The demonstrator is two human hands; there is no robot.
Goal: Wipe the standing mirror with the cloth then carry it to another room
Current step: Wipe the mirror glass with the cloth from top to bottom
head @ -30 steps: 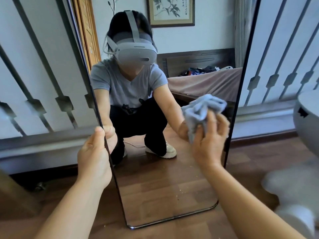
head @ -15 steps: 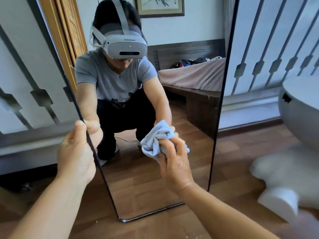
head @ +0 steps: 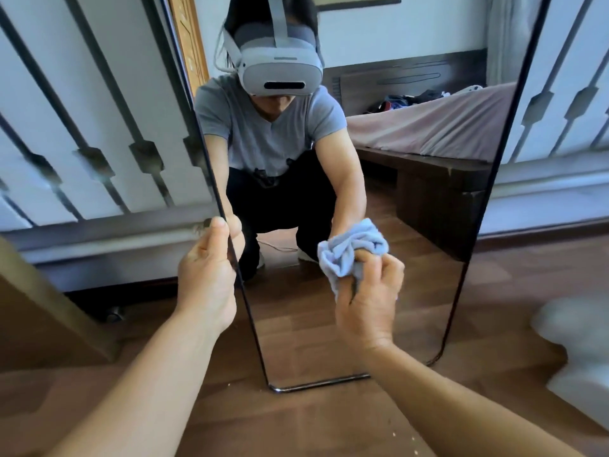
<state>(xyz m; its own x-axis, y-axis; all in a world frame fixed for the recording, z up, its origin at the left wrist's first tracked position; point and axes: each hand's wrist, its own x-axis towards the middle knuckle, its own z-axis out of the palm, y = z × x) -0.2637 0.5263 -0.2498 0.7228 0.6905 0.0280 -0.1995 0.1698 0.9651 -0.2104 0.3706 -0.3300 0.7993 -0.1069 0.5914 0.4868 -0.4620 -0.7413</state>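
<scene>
A tall standing mirror [head: 412, 291] with a thin black frame stands on the wooden floor, leaning slightly. My left hand [head: 206, 278] grips its left edge about mid-height, thumb on the front of the frame. My right hand [head: 367, 301] holds a bunched light-blue cloth [head: 349, 250] pressed against the lower middle of the glass. The glass reflects a crouching person wearing a headset, and a bed behind.
A white panelled wall with dark slats [head: 99, 143] runs behind the mirror. A wooden board [head: 43, 301] leans at lower left. A blurred white object [head: 580, 351] sits on the floor at right. Small crumbs lie on the floor near the mirror's base.
My right hand has swept the cloth from the mirror's right edge down and leftward to the lower middle of the glass. My left hand keeps its grip on the left frame edge.
</scene>
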